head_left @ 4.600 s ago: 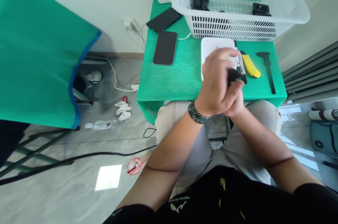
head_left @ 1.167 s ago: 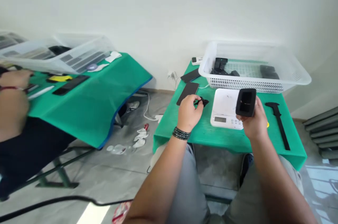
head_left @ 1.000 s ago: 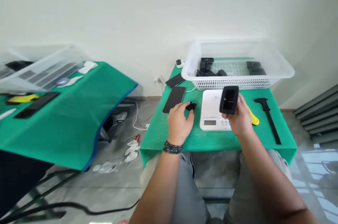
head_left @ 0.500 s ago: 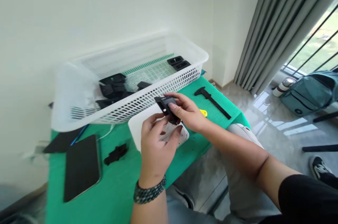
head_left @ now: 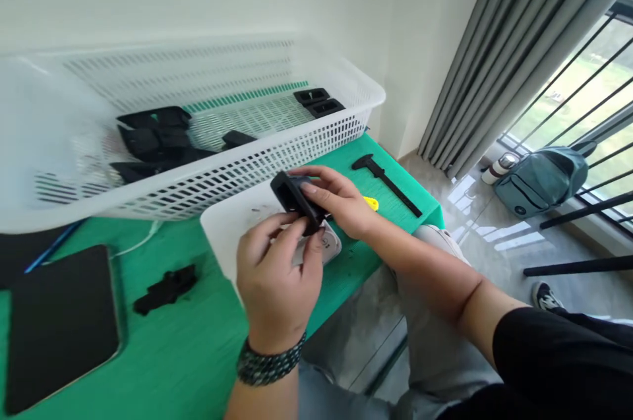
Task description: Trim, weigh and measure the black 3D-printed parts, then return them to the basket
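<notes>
both gripping: right hand [head_left: 346,206] is pinching black plastic housing [head_left: 291,192] at far end, left hand [head_left: 277,281] clamping near end, long axis running between them over scale [head_left: 230,229].

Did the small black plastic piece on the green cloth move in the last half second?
No. The small black plastic piece still lies just right of the flat dark phone.

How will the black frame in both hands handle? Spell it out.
The black frame is probably stiff: no bend shows between the left hand and right hand. Likely light, since the fingers alone pinch it. Its flat sides suggest it won't roll.
</notes>
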The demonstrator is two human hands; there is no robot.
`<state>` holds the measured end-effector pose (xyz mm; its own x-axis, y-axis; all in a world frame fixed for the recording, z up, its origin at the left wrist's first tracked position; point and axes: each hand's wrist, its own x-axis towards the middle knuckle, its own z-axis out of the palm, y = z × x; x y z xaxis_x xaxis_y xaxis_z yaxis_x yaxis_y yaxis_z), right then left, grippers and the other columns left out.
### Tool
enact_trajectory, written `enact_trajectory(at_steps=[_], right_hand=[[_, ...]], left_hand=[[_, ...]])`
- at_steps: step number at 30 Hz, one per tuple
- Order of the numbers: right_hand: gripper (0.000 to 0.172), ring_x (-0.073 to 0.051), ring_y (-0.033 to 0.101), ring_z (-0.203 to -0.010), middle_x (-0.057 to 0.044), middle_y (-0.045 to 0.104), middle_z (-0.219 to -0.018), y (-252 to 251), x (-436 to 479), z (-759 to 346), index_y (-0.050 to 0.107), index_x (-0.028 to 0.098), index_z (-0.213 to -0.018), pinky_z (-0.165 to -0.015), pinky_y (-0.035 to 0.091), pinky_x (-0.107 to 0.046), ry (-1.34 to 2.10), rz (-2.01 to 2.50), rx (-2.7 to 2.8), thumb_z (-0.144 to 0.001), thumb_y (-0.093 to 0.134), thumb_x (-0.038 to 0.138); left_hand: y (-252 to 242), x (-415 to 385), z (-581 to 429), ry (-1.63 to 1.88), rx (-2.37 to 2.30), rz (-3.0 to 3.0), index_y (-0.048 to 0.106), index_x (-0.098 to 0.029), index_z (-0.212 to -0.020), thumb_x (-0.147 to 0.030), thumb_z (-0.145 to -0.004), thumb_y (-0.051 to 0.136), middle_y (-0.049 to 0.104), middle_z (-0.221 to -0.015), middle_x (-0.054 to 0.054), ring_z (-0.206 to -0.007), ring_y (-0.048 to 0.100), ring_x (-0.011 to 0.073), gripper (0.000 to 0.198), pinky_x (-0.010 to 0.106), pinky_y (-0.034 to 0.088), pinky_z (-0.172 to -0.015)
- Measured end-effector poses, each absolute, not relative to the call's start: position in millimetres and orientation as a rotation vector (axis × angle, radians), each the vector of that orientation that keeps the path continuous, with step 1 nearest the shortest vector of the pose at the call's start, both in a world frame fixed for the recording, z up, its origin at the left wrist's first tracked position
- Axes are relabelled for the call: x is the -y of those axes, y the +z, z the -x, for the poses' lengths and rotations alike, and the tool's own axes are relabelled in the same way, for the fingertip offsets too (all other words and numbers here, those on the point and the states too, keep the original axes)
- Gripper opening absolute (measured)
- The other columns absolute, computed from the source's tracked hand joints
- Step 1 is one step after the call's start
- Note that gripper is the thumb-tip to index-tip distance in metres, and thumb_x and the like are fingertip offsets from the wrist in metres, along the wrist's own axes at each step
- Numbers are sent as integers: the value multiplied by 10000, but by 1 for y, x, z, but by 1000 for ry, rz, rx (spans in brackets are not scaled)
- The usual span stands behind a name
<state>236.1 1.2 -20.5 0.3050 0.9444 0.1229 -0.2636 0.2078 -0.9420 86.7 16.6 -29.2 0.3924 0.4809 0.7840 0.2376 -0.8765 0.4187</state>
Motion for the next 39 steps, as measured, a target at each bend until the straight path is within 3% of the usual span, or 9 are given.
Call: enact_trajectory(at_steps=[5, 11, 16, 20, 22, 27, 30, 33, 39], right_hand=[[386, -139, 613, -668, 20, 676, -906, -30, -3, -241, 581, 298, -1292, -555, 553, -240, 1001, 980, 926, -947, 670, 446], [474, -152, 652, -715, -6, 693, -964, -31, -1, -241, 570, 300, -1320, -598, 598, -268, 982, 947, 1076, -939, 683, 558], [369, -138, 642, -704, -14, 712, -992, -29, 4, -238, 607, 289, -1297, -605, 608, -259, 1032, 978, 1087, -976, 641, 469], [373, -163, 718, -893, -66, 710, -1285, -21, 6, -244, 584, 281, -1340, -713, 628, -292, 910, 1063, 1207, -968, 599, 301], [415, -161, 723, -930, -81, 673, -1384, -14, 8, -250, 565, 274, -1357, -750, 615, -304, 728, 1194, 1212, -947, 566, 214], [348, -133, 626, -698, -32, 757, -1049, 7, 19, -261, 645, 208, -1248, -673, 500, -288, 425, 1725, 1337, -912, 570, 161], [339, -182, 675, -813, -28, 784, -1013, 15, 26, -257, 700, 214, -1208, -676, 429, -290, 500, 2044, 1676, -892, 604, 135], [407, -248, 711, -1008, -77, 772, -1164, 15, 29, -252, 692, 208, -1250, -682, 412, -303, 440, 2266, 1834, -887, 546, 94], [484, -319, 710, -1114, -147, 697, -1351, 11, 29, -250, 613, 176, -1364, -700, 461, -332, 332, 2463, 1866, -889, 533, 125]], left_hand=[[-26, -13, -82, 1548, -691, -2419, 749, -135, -1109, -116, -921, 695, 758, -1053, 146, -994, 731, 268, 196, 395, 604, -930], [-25, -13, -78, 1504, -733, -2433, 742, -143, -1110, -104, -930, 665, 790, -1100, 124, -1002, 733, 250, 199, 381, 609, -931], [-27, -10, -78, 1479, -748, -2477, 755, -144, -1095, -97, -927, 636, 798, -1122, 131, -964, 727, 261, 211, 401, 599, -892], [-28, -14, -74, 1504, -795, -2357, 750, -143, -1072, -130, -949, 624, 795, -1073, 129, -955, 722, 244, 177, 367, 584, -849], [-28, -18, -71, 1517, -864, -2222, 751, -150, -1023, -214, -966, 654, 783, -959, 105, -836, 700, 207, 130, 327, 558, -751], [-29, -29, -66, 1437, -931, -1561, 720, -177, -880, -535, -906, 747, 608, -647, -7, -567, 518, 122, 359, 260, 428, -550], [-26, -34, -68, 1322, -740, -1126, 633, -191, -755, -647, -788, 830, 554, -651, -28, -531, 438, 84, 497, 237, 403, -510], [-21, -36, -69, 1276, -617, -882, 579, -192, -713, -615, -690, 919, 583, -693, -24, -520, 443, 65, 543, 233, 430, -510], [-13, -34, -66, 1190, -503, -772, 544, -203, -714, -507, -744, 888, 598, -640, -33, -472, 507, 78, 460, 237, 454, -484]])
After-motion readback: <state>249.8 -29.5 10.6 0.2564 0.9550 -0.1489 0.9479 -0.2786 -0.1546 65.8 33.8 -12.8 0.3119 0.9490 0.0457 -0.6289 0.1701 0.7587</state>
